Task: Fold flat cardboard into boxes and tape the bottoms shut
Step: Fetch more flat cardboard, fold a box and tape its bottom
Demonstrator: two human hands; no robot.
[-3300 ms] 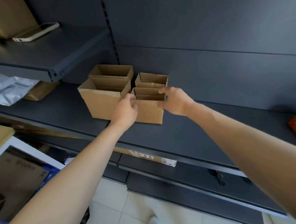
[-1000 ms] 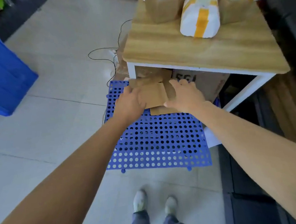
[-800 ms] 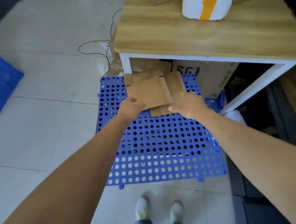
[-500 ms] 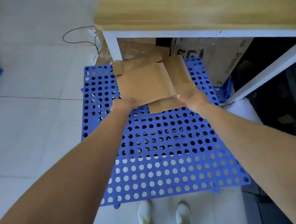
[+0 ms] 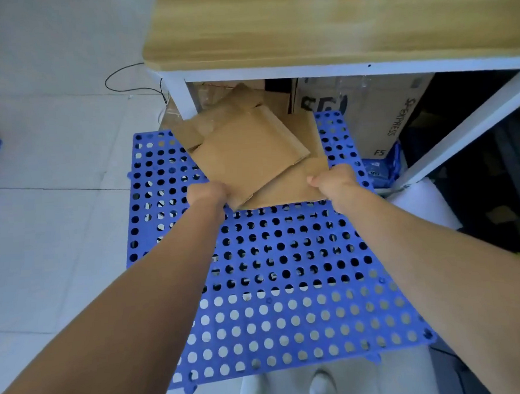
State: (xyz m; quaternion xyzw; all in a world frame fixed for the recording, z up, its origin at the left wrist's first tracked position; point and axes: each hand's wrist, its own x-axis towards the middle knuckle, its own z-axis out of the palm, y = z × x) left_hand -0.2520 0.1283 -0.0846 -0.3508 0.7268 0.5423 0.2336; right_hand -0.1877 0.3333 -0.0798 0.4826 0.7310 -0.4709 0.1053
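Both hands are staying at the near edge of the cardboard pile, as they were half a second ago, but the top cardboard blank (image 5: pixel 247 155) is now sitting more askew over the lower sheet (image 5: pixel 285 190), with its near corner drawn toward the left hand (image 5: pixel 207 194). The pile is lying at the far edge of the blue perforated mat (image 5: pixel 275 317), and its far end is reaching under the wooden table (image 5: pixel 333 18), beside a printed carton (image 5: pixel 369 111) standing near the mat's far right corner. The left hand is gripping the blank's near corner, its fingers curling around the edge and out of sight beneath. The right hand (image 5: pixel 335 181) is pinching the lower sheet's near right edge, with the thumb showing on top and the other fingers hidden below. This split grip probably serves to peel one blank off the pile: the right hand is anchoring what lies underneath so that only the top piece is coming away. The blank is still flat, so the folding and taping are yet to come, and the near half of the mat is offering room to open it up. A thin cable (image 5: pixel 124 83) is trailing across the floor beyond the mat's far left corner.
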